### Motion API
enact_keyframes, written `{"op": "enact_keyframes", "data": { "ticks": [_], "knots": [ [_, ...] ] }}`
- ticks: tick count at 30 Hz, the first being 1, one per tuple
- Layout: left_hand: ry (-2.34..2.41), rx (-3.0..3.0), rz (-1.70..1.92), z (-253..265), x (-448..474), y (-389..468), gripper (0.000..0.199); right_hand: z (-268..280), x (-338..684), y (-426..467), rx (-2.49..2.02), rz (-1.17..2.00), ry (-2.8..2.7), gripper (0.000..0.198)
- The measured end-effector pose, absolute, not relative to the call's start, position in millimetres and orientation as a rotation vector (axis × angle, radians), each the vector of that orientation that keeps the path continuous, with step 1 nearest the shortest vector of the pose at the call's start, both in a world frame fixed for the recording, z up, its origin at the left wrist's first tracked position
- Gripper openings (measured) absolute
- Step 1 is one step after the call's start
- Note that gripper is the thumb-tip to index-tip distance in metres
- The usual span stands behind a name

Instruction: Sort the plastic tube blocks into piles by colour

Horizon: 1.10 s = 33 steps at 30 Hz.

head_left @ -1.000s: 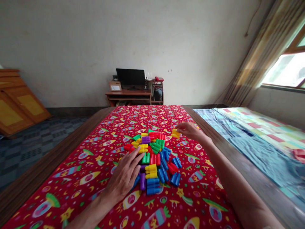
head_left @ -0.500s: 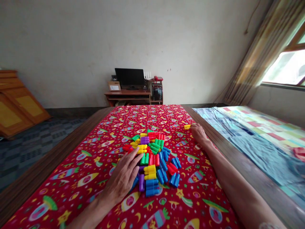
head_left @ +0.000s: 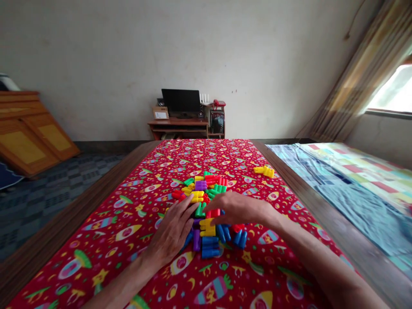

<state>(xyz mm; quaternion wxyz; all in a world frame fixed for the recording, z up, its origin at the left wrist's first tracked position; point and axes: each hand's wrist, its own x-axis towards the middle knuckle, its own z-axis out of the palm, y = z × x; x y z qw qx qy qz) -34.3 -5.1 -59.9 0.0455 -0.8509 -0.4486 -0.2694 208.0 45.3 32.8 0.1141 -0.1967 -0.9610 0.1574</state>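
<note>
A pile of plastic toy building blocks lies in the middle of the red cloth, among them a green block [head_left: 200, 209], a yellow block [head_left: 207, 227], a blue block [head_left: 210, 247] and a purple block [head_left: 196, 240]. My left hand [head_left: 170, 229] rests on the pile's left side, fingers stretched and apart, its tips by a yellow block [head_left: 197, 196]. Over the pile's right part reaches my right hand [head_left: 233, 207], thumb and fingers apart around a red block [head_left: 213, 213], gripping nothing that I can see. It hides several blocks beneath. Away at the right lie yellow blocks [head_left: 264, 171].
The red patterned cloth [head_left: 135, 223] covers a brown wooden table [head_left: 106, 197]. To the right is a bed with a checked cover [head_left: 360, 171]. A desk [head_left: 180, 123] with a monitor [head_left: 180, 101] stands by the far wall, and a wooden cabinet [head_left: 35, 133] at the left.
My right hand has let go of a yellow block at the table's right side and moved back left over the pile. My left hand has stayed at the pile. The view has shifted slightly left.
</note>
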Motion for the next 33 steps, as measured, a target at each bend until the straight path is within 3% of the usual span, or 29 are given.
{"op": "enact_keyframes", "data": {
  "ticks": [3,5,10,14,19,23,28,33],
  "knots": [
    [-1.384,-2.593,-0.817,-60.0,-33.5,-5.3,0.045,16.7,193.9,21.7,-0.612,0.085,-2.922,0.031],
    [-1.380,-2.588,-0.809,-60.4,-33.4,-4.6,0.045,8.5,189.0,14.8,-0.677,-0.040,-2.897,0.026],
    [-1.358,-2.575,-0.799,-59.9,-34.0,-4.3,0.043,23.2,189.9,25.6,-0.590,0.241,-2.929,0.015],
    [-1.348,-2.574,-0.812,-60.2,-34.5,-4.8,0.044,40.0,217.8,63.6,-0.859,0.444,-2.490,0.016],
    [-1.350,-2.584,-0.814,-63.2,-35.1,-2.0,0.046,27.6,290.4,121.8,-1.483,0.107,-1.911,0.023],
    [-1.344,-2.580,-0.796,-64.4,-36.2,-0.8,0.048,-0.3,344.3,146.3,-1.816,0.031,-1.622,0.028],
    [-1.347,-2.581,-0.784,-61.9,-35.5,-1.9,0.049,-27.3,369.5,152.9,-1.934,-0.054,-1.570,0.030],
    [-1.332,-2.595,-0.771,-59.1,-35.3,-1.6,0.048,-7.1,339.6,146.0,-1.774,-0.161,-1.636,0.030]
  ]
}}
